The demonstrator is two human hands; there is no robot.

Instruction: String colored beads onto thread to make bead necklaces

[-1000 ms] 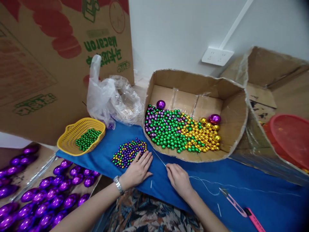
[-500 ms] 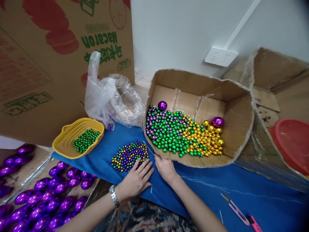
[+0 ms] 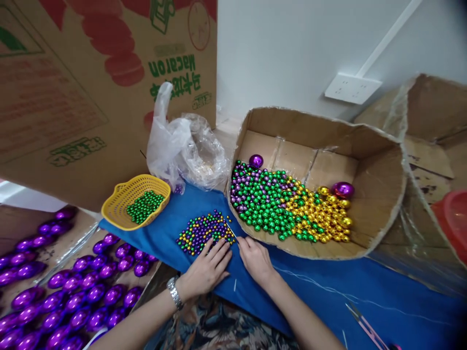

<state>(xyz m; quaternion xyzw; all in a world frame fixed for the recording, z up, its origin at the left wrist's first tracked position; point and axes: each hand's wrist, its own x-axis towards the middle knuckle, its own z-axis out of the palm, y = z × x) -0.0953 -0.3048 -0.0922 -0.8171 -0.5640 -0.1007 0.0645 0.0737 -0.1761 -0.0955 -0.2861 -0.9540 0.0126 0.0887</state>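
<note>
head view: pinching needle [image 3: 230,228] in right hand [image 3: 255,260] with tip among small beads [image 3: 200,231] on cloth [image 3: 328,272], resting left hand [image 3: 207,268] loosely spread at their edge, perhaps risking a scatter from too hard a poke.

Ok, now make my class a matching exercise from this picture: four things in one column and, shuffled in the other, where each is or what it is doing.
Column one
1. Yellow perforated plastic basket
2. Left hand
3. Silver metal wristwatch
4. Right hand

Column two
A. Worn on the left wrist
B. Holding a thin silvery needle
C. Containing small shiny green beads
D. Fingers spread at the mixed purple, gold and green beads

Right pairs: 1-C, 2-D, 3-A, 4-B
</note>
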